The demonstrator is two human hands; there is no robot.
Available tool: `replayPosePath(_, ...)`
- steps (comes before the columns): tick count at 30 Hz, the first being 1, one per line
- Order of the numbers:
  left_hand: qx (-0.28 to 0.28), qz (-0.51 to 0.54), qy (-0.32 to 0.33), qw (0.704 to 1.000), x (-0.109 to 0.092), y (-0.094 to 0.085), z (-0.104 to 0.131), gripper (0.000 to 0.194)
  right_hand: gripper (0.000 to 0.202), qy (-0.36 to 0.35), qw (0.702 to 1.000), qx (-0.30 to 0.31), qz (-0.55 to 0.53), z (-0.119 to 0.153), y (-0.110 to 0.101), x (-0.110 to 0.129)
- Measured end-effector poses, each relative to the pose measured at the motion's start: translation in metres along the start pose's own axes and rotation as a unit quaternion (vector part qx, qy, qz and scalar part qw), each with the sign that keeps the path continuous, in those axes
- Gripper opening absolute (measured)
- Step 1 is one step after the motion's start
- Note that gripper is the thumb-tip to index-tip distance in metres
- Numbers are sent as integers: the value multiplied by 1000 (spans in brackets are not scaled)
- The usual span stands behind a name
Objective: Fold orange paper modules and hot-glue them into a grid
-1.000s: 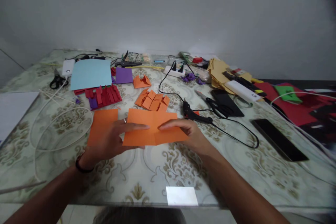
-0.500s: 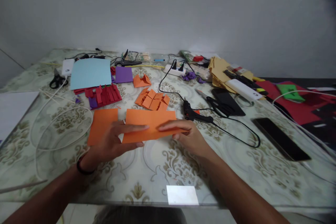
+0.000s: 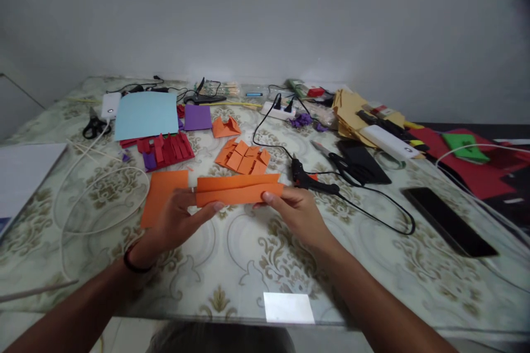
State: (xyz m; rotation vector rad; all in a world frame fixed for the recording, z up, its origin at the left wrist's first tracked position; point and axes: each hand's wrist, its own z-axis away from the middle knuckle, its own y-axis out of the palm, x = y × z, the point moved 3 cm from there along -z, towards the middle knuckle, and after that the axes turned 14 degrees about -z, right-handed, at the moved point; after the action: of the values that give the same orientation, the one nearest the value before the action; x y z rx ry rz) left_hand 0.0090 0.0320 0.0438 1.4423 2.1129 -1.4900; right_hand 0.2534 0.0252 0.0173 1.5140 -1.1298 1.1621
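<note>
"How far has the folding got?"

"Partway, I'd say. That long orange paper strip (image 3: 238,196) is doubled along its length, but its two layers gape along the far edge, so the fold doesn't look pressed flat."

"Who has which end?"

"The left hand (image 3: 178,219) pinches the left end, thumb on the near face and fingers behind. The right hand (image 3: 297,212) grips the right end the same way, thumb in front. It's held between them, over the near middle of the patterned table covering (image 3: 232,287)."

"And what's finished?"

"Just beyond the strip lies a creased orange paper piece with raised flaps (image 3: 244,158), and farther back a smaller orange paper piece with turned-up points (image 3: 226,129). Both have plainly been folded; whether either is complete, I can't tell."

"Anything untouched?"

"On the left, partly behind the left hand, there's a flat rectangular orange paper sheet (image 3: 165,187) with no fold I can see. I can't make out whether the hand touches it."

"The black plastic glue gun (image 3: 310,181)?"

"On the right, lying just past the right hand, in nobody's grip. So, by my reckoning, closing and creasing the strip is what's left of this fold."
</note>
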Motion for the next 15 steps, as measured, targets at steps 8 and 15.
replayPosePath(8,35,-8,-26,999,4,0,1,24,36,28,999,20,-6,2,5,-2)
replayPosePath(15,-5,-43,-59,997,2,5,3,5,36,30,1000,-7,0,5,13,0)
